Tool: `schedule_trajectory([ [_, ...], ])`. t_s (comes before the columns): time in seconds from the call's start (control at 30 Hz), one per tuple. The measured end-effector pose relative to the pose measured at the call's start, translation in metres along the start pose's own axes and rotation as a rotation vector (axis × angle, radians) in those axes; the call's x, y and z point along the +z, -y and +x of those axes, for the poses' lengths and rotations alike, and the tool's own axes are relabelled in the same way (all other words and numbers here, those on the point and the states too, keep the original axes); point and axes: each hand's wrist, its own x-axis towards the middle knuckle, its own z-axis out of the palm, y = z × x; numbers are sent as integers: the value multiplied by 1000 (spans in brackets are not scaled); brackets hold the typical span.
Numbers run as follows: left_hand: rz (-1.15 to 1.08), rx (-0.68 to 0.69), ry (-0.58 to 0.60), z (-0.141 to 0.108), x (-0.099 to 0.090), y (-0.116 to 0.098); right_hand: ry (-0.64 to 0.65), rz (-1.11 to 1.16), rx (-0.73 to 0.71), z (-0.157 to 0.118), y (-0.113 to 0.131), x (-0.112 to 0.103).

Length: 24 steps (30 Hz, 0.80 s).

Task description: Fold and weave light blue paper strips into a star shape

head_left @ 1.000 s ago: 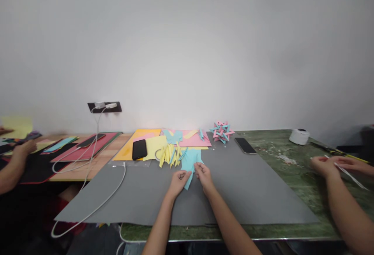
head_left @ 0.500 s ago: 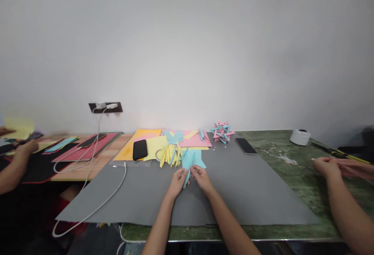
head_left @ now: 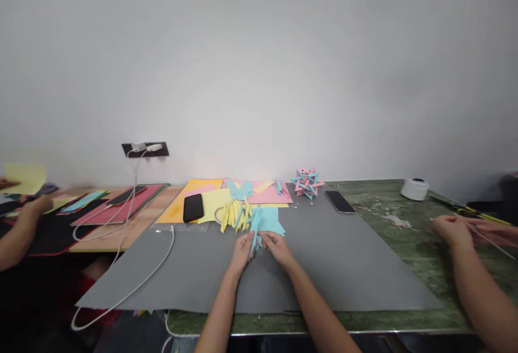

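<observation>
At the far left, a co-worker's forearm and hand (head_left: 34, 204) are seen on a black mat beside a wooden side table (head_left: 121, 231), where one phone on a charging cable (head_left: 126, 195) lies on a red sheet. Right of it, one black phone (head_left: 193, 207) rests on an orange sheet (head_left: 178, 202), with one yellow sheet (head_left: 214, 202) and one pink sheet (head_left: 267, 194) behind. A bundle of yellow folded strips (head_left: 234, 215) lies just left of the hands; their number cannot be told.

In the middle, a blue paper piece (head_left: 254, 234) is pinched between both hands, standing on edge above the gray mat (head_left: 343, 266). The left hand (head_left: 243, 248) is closed narrowly on its left side, the right hand (head_left: 277, 245) closed on its right side, fingertips nearly touching. A flat blue sheet (head_left: 272, 221) lies just beyond them.

Farther right, one pink-and-blue paper star model (head_left: 306, 182) and a third phone (head_left: 340, 202) lie near the mat's far edge. One white tape roll (head_left: 415, 188) sits on the green table (head_left: 384, 234). At the right edge, another person's two hands (head_left: 457, 230) hold a thin white strip (head_left: 488, 239).

The mat's near half is bare on both sides of the arms, up to its front edge.
</observation>
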Motion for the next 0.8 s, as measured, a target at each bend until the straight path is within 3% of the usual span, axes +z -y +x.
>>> schedule_trajectory([
  [0.4,26,73,193,1,3,5,-8,39,-4,-1,0,1],
  [0.8,88,107,191,-2,4,0,-201,37,34,3,-6,-3],
])
